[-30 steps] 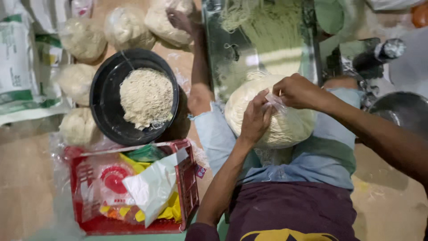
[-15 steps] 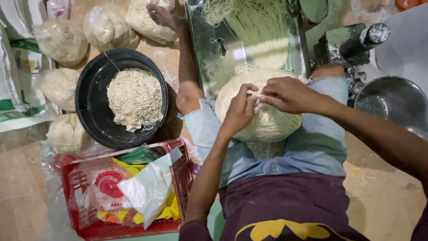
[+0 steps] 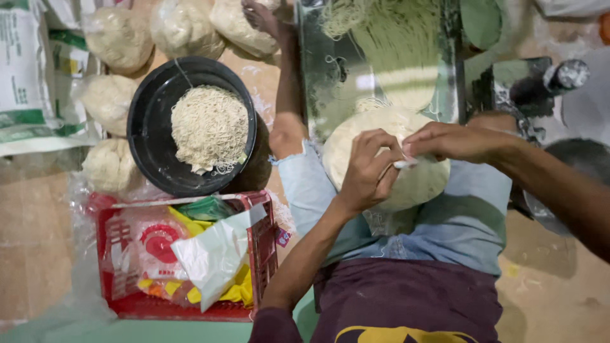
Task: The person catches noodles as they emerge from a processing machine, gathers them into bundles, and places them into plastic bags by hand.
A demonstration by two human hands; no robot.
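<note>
Both hands, left hand [image 3: 368,168] and right hand [image 3: 454,141], pinch shut the round clear plastic noodle bag [image 3: 419,181]; as before, at 3 o'clock of the black bowl [image 3: 149,136].

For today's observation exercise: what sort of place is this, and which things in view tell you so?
Probably a small noodle-making workshop, worked on the floor. A metal tray holds fresh noodle strands, a black bowl holds a heap of noodles, and filled clear bags lie nearby. Both hands pinch the neck of another bag.

Both hands meet, fingers pinched

The left hand [image 3: 367,166] curls, its fingers bent inward; the right hand [image 3: 454,141] lies flatter, fingertips touching the left's. Both forearms slant in, the right from the far right.
</note>
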